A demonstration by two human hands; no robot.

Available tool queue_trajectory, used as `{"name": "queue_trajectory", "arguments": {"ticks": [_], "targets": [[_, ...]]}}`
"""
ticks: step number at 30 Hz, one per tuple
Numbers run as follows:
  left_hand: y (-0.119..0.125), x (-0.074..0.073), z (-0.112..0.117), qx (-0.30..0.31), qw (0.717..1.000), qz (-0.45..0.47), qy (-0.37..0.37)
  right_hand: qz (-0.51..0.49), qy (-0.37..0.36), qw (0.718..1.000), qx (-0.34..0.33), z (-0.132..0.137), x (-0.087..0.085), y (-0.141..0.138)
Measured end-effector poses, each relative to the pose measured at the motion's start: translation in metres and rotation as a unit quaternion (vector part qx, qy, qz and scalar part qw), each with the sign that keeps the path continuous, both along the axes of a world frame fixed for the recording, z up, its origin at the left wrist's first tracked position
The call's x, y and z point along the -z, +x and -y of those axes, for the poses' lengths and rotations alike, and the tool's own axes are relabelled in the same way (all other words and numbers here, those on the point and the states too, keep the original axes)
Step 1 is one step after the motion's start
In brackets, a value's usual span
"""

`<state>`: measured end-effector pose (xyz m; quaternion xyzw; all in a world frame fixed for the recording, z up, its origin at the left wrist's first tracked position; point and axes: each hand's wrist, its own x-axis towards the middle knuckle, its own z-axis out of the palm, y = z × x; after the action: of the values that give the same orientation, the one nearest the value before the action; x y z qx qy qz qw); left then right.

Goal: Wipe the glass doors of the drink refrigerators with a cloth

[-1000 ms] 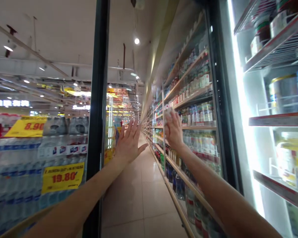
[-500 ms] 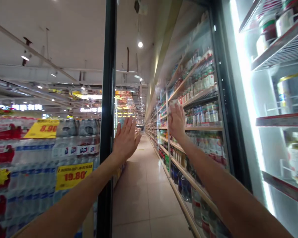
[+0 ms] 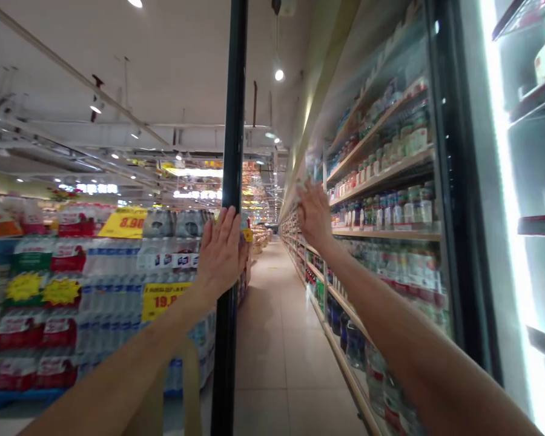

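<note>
A glass door point(image 3: 266, 200) with a black frame point(image 3: 231, 121) stands swung out in front of me. My left hand point(image 3: 220, 257) lies against the frame's left upright, fingers stretched upward and palm turned away. Farther right, my right hand point(image 3: 317, 218) is up at the pane, with a small blurred white cloth point(image 3: 305, 183) showing at its fingertips. The cloth seems pressed flat on the glass; most of it is hidden behind the fingers. Both arms reach forward from the lower corners.
At right is a lit fridge interior with wire shelves point(image 3: 542, 225) and jars. Through or in the glass, long shelves of bottles point(image 3: 390, 215) line a tiled aisle point(image 3: 263, 339). Stacked drink packs point(image 3: 104, 266) with yellow price signs point(image 3: 122, 223) stand at left.
My view has turned left, so the door and fridge sit farther right. The left hand has moved from the pane onto the black frame. The right hand has shifted left across the glass.
</note>
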<state>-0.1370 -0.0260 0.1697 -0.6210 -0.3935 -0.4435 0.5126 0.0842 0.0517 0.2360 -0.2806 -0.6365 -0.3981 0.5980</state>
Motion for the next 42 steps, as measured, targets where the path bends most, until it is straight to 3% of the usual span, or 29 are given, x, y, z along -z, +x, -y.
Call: {"name": "queue_trajectory", "arguments": {"ticks": [2, 4, 6, 8, 10, 14, 16, 18, 22, 24, 26, 29, 31, 33, 38, 40, 42], "targets": [[-0.006, 0.003, 0.000, 0.005, 1.000, 0.012, 0.001, 0.124, -0.009, 0.992, -0.001, 0.010, 0.021, -0.037], [-0.011, 0.007, 0.002, 0.009, 1.000, 0.019, 0.002, 0.236, -0.009, 0.972, -0.004, 0.020, 0.053, -0.066], [-0.015, 0.013, 0.004, 0.007, 1.000, 0.013, 0.005, 0.309, 0.004, 0.951, -0.009, 0.026, 0.085, -0.075], [-0.019, 0.021, 0.007, 0.001, 1.000, 0.000, 0.004, 0.361, 0.024, 0.932, -0.013, 0.026, 0.104, -0.066], [-0.020, 0.029, 0.008, -0.001, 1.000, -0.015, 0.000, 0.361, 0.036, 0.932, -0.012, 0.023, 0.102, -0.049], [-0.016, 0.045, 0.005, -0.005, 1.000, -0.028, -0.002, 0.197, -0.002, 0.980, 0.004, 0.018, 0.075, -0.033], [-0.013, 0.053, 0.004, -0.007, 0.999, -0.034, 0.001, 0.183, -0.015, 0.983, 0.000, 0.020, 0.084, -0.039], [-0.012, 0.062, 0.005, -0.008, 0.999, -0.045, -0.003, 0.238, -0.008, 0.971, -0.012, 0.024, 0.120, -0.047], [-0.012, 0.083, 0.012, -0.002, 0.997, -0.069, -0.025, 0.358, 0.004, 0.933, -0.043, 0.035, 0.218, -0.053], [-0.011, 0.093, 0.013, 0.004, 0.996, -0.078, -0.030, 0.387, 0.005, 0.921, -0.052, 0.036, 0.239, -0.047], [-0.007, 0.102, 0.013, 0.009, 0.996, -0.078, -0.033, 0.382, 0.003, 0.923, -0.048, 0.034, 0.229, -0.040], [0.002, 0.112, 0.011, 0.015, 0.996, -0.074, -0.038, 0.267, -0.019, 0.963, -0.020, 0.029, 0.186, -0.033], [0.009, 0.118, 0.010, 0.020, 0.996, -0.074, -0.044, 0.184, -0.029, 0.982, -0.005, 0.028, 0.170, -0.031], [0.016, 0.126, 0.010, 0.025, 0.995, -0.077, -0.051, 0.172, -0.025, 0.985, 0.001, 0.031, 0.179, -0.030], [0.029, 0.143, 0.009, 0.036, 0.994, -0.087, -0.064, 0.287, -0.007, 0.958, -0.012, 0.045, 0.249, -0.015], [0.033, 0.148, 0.006, 0.041, 0.994, -0.081, -0.065, 0.293, -0.011, 0.956, -0.015, 0.042, 0.252, -0.007], [0.038, 0.151, 0.002, 0.044, 0.994, -0.069, -0.066, 0.228, -0.017, 0.974, -0.005, 0.034, 0.234, 0.004]]}}
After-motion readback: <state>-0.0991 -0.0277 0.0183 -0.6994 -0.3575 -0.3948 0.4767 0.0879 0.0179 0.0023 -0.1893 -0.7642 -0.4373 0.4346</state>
